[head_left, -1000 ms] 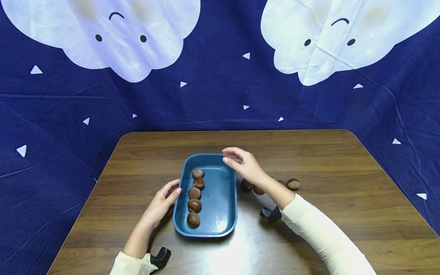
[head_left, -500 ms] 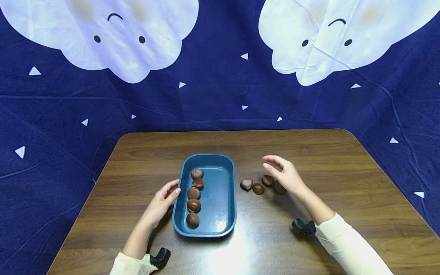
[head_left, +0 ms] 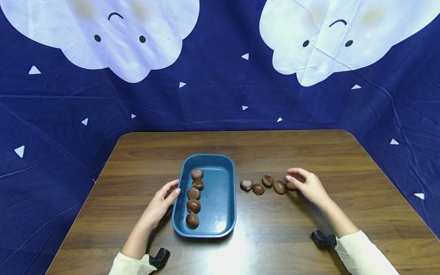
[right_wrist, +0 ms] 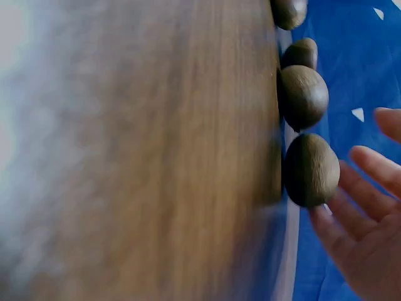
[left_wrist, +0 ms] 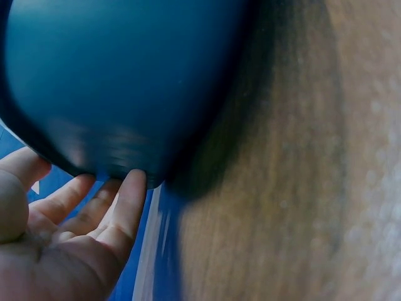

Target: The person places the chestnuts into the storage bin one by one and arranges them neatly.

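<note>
A blue rectangular tray [head_left: 220, 191] sits on the table with several brown chestnuts [head_left: 193, 193] lined up along its left side. My left hand [head_left: 161, 202] rests at the tray's left edge; in the left wrist view its fingertips [left_wrist: 135, 179] touch the outer wall. To the right of the tray, several more chestnuts [head_left: 267, 181] lie in a loose row. My right hand [head_left: 309, 187] reaches over the row's right end, thumb and fingers spread around the last chestnut [right_wrist: 311, 170], which it partly covers in the head view.
The wooden table [head_left: 275, 149] has a dark blue curtain [head_left: 213, 103] with white clouds behind it. A black wrist strap device [head_left: 159, 258] is on the left wrist, another black device [head_left: 323, 240] on the right.
My right hand has moved from above the tray's upper right corner, rightward past the loose chestnuts, and down to the far right one. The left hand and tray have stayed put.
</note>
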Tool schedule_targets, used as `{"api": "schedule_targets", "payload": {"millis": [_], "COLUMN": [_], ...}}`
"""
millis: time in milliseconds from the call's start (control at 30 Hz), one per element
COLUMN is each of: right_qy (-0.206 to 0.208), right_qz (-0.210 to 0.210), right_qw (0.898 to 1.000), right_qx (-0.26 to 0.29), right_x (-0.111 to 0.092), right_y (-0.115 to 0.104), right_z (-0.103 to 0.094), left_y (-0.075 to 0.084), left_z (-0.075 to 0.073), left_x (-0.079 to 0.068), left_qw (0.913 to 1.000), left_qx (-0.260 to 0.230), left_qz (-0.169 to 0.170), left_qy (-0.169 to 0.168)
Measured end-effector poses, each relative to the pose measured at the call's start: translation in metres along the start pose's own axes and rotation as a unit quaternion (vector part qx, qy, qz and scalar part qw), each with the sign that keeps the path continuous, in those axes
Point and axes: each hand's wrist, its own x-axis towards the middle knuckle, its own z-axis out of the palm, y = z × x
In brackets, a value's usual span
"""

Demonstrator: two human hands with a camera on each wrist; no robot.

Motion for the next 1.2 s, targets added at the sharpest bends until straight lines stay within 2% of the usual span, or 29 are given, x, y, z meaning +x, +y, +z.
{"api": "schedule_targets", "payload": {"millis": [100, 300, 667, 900, 1200], "right_qy": [-0.018, -0.052, -0.032, -0.007, -0.023], "right_qz": [0.007, 0.021, 0.01, -0.023, -0.048], "right_qw": [1.0, 0.998, 0.999, 0.999, 0.996], "right_qx": [-0.02, -0.03, -0.024, -0.026, 0.069], "right_x": [-0.004, -0.008, -0.007, 0.0, 0.011], "right_y": [0.013, 0.022, 0.023, 0.007, -0.031], "right_z": [-0.001, -0.003, 0.0, 0.004, 0.015], "left_y": [0.0, -0.001, -0.001, -0.001, -0.001], "left_z": [0.0, 0.0, -0.001, -0.001, 0.0], "left_x": [0.0, 0.0, 0.001, 0.0, 0.0], "left_qw": [1.0, 1.0, 1.0, 1.0, 0.9999], "left_qx": [-0.001, -0.001, 0.0, 0.005, 0.011], "left_qz": [0.002, 0.001, -0.005, 0.0, 0.008], "left_qy": [0.0, -0.002, -0.003, 0.0, 0.0]}}
